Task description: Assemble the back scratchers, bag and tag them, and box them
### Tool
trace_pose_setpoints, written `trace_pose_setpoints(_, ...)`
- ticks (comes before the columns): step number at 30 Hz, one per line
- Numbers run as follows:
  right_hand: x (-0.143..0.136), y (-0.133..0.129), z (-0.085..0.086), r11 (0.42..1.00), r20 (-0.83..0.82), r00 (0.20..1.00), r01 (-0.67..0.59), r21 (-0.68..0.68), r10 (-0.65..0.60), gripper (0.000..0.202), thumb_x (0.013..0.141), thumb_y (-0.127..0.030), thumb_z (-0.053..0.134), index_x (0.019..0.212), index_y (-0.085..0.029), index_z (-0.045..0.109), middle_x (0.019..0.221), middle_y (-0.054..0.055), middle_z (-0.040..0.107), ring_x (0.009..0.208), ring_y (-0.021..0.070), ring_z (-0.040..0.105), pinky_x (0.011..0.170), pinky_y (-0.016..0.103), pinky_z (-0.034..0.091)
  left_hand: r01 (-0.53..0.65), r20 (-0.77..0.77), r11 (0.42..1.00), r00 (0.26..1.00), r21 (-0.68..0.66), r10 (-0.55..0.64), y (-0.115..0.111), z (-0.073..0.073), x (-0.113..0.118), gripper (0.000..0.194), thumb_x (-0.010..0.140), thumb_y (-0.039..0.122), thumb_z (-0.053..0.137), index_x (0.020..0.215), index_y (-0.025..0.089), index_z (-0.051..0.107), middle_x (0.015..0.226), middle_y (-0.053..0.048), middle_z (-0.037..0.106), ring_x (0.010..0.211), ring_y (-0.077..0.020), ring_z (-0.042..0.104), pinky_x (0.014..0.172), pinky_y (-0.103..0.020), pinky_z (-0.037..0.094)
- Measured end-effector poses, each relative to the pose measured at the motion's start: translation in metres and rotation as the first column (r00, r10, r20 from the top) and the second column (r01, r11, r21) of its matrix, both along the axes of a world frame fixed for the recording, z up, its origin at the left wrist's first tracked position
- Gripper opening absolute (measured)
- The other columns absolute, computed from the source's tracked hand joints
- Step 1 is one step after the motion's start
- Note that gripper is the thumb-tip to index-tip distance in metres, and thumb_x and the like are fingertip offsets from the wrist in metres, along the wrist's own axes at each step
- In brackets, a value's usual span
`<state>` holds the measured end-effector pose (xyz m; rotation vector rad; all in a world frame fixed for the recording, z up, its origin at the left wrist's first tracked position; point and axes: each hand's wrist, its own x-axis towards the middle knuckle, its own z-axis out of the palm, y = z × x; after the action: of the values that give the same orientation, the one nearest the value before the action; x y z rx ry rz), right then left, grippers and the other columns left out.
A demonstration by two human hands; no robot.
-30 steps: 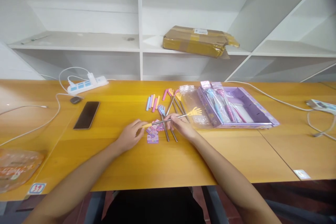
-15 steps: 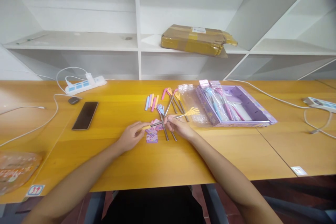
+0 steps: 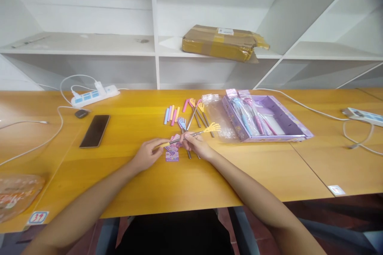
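Observation:
A back scratcher (image 3: 176, 140) with a metal rod and a yellow claw head is held slantwise just above the table. My left hand (image 3: 147, 153) is closed around its yellow handle end. The fingers of my right hand (image 3: 198, 146) pinch the rod, with the claw head (image 3: 212, 128) sticking out beyond them to the right. Below the rod lie small purple printed cards (image 3: 172, 156), partly covered. Behind my right hand rest more scratchers, including one with a blue claw (image 3: 182, 122) and one with a yellow claw (image 3: 201, 107).
Several coloured handle sleeves (image 3: 171, 114) lie behind the cards. A purple tray (image 3: 295, 121) with bagged scratchers (image 3: 255, 119) stands right, beside clear plastic bags (image 3: 215, 117). A phone (image 3: 95, 131) and power strip (image 3: 95, 95) are at left. A taped carton (image 3: 221, 44) sits on the shelf.
My right hand and the claw head have moved slightly left, closer to my left hand. Both hands keep their hold on the back scratcher. The camera view has shifted a little.

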<state>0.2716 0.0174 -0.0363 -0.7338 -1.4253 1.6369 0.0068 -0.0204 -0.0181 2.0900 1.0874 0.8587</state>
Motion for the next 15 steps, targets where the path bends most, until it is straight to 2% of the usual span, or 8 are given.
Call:
trace_pose_setpoints(3, -0.006, -0.001, -0.002, 1.0, -0.001, 1.0, 0.011, 0.01, -0.011, 0.054, 0.096, -0.073, 0.062, 0.09, -0.02, 0.071, 0.054, -0.005, 0.053, 0.051, 0.0128, 0.046, 0.052, 0.026, 0.044, -0.002, 0.027, 1.0, 1.0, -0.019, 0.002, 0.0, 0.001, 0.0, 0.035, 0.103, 0.03, 0.055, 0.131, 0.025, 0.075, 0.131, -0.008, 0.079, 0.12, -0.0255, 0.074, 0.108, -0.041, 0.056)
trace_pose_setpoints(8, -0.011, -0.003, -0.005, 0.998, -0.006, 1.0, 0.001, 0.056, -0.001, 0.049, 0.103, -0.065, 0.058, 0.09, -0.02, 0.072, 0.057, -0.004, 0.055, 0.052, 0.0129, 0.045, 0.057, 0.028, 0.043, -0.004, 0.082, 0.999, 0.997, -0.043, 0.008, 0.0, 0.0, 0.001, 0.035, 0.102, 0.03, 0.056, 0.13, 0.022, 0.075, 0.128, -0.009, 0.079, 0.118, -0.0261, 0.075, 0.108, -0.041, 0.057)
trace_pose_setpoints(15, -0.023, -0.007, -0.003, 0.998, 0.005, 1.0, -0.013, 0.059, 0.012, 0.05, 0.101, -0.068, 0.059, 0.087, -0.022, 0.07, 0.058, -0.004, 0.055, 0.056, 0.0147, 0.049, 0.062, 0.03, 0.044, -0.009, 0.104, 0.999, 0.994, -0.053, 0.014, 0.001, -0.002, 0.002, 0.033, 0.1, 0.027, 0.057, 0.127, 0.021, 0.074, 0.123, -0.009, 0.08, 0.112, -0.025, 0.076, 0.107, -0.041, 0.058)
